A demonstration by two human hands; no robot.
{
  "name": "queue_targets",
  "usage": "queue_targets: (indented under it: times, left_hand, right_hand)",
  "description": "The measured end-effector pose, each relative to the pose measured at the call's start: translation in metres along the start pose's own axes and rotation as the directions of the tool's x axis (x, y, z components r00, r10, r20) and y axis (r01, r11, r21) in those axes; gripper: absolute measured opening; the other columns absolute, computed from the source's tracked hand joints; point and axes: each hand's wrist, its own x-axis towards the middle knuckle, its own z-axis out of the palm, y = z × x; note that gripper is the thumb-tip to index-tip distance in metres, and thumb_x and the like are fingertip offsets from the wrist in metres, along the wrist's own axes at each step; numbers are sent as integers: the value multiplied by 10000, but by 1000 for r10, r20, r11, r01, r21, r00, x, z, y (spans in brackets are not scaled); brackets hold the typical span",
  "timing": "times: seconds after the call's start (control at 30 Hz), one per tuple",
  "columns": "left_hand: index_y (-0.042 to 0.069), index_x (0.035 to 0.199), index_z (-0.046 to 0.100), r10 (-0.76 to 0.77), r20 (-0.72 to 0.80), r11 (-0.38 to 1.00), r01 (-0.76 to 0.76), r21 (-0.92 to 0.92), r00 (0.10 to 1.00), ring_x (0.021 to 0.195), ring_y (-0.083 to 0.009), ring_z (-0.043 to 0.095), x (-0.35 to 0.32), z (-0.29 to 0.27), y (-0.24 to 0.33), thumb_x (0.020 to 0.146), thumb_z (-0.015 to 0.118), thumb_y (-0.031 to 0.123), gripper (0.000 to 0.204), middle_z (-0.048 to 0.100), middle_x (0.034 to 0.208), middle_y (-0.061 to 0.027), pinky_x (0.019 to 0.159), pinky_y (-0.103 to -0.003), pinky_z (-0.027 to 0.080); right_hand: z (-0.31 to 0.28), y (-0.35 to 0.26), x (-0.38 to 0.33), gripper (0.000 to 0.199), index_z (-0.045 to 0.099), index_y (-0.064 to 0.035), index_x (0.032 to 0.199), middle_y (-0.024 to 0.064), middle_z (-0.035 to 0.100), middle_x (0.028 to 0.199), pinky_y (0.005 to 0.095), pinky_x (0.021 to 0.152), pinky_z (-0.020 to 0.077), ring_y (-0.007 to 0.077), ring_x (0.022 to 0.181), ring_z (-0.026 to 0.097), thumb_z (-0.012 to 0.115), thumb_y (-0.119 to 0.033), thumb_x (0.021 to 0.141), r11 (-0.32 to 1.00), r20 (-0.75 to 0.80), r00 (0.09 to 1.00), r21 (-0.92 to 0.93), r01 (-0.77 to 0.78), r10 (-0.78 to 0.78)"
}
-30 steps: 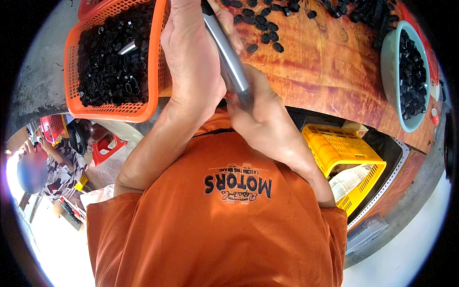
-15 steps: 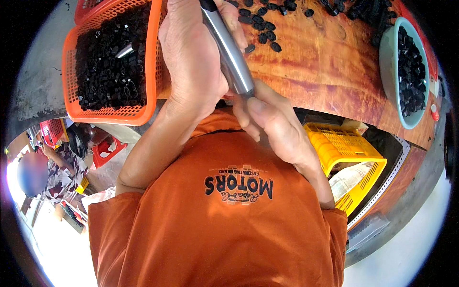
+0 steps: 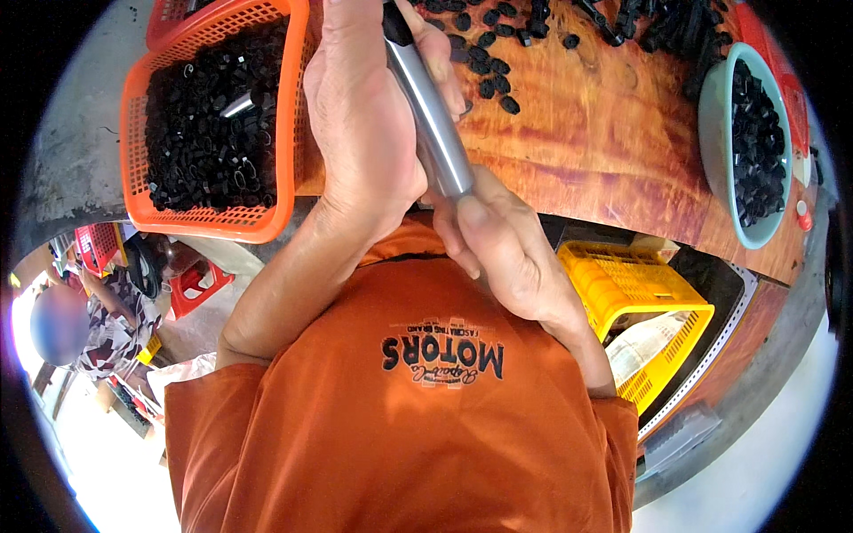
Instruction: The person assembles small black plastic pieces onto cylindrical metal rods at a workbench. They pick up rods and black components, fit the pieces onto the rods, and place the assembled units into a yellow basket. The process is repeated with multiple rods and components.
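Note:
A smooth silver metal tube [image 3: 434, 120] with a black upper part slants between my two hands above the table's front edge. My left hand [image 3: 366, 133] is closed around its upper length, fingers showing past the far side. At the lower end, my right hand [image 3: 511, 244] is closed, its thumb and curled fingers pressed at the tip. Whether a small part sits between those right fingers is hidden. Beyond the hands, several small black oval parts [image 3: 487, 67] lie on the wooden table [image 3: 586, 133].
An orange basket [image 3: 286, 169] full of small black parts stands left. On the right is a pale blue bowl [image 3: 718, 142] of black pieces. More black pieces [image 3: 680, 40] are heaped at the back right. A yellow crate [image 3: 653, 284] sits below the table edge. Another person [image 3: 111, 311] is far left.
The view has shifted slightly. My hands and the tube sit a little lower in the picture, and the dark tip at the tube's lower end no longer shows. Both hands keep their grip.

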Motion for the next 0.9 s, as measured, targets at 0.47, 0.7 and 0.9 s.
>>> queue_targets:
  times: [0.47, 0.7, 0.9]
  left_hand:
    - [122, 830, 457, 15, 35, 1000, -15, 0, 999, 442, -131, 476, -1, 3, 3, 942, 427, 611, 503, 480, 578, -29, 402, -250, 426]
    - [123, 815, 448, 69, 59, 996, -72, 44, 996, 437, -123, 464, -1, 3, 2, 950, 409, 605, 502, 477, 574, -24, 399, -249, 418]
    - [133, 802, 437, 44, -8, 998, -43, 49, 999, 438, -117, 445, -2, 5, 1, 959, 398, 597, 492, 465, 566, -16, 412, -246, 410]
  right_hand:
    - [1, -4, 0, 442, 472, -7, 1214, 3, 457, 725, 215, 512, 317, 60, 576, 371, 330, -346, 969, 999, -35, 998, -11, -44, 43]
    - [2, -8, 0, 393, 478, -20, 1188, -6, 455, 719, 206, 509, 307, 56, 561, 361, 333, -312, 968, 997, -33, 996, 6, -80, 80]
    - [3, -6, 1, 390, 448, -22, 1233, 1, 459, 732, 206, 507, 308, 56, 551, 356, 345, -288, 967, 996, -50, 995, 30, -80, 81]
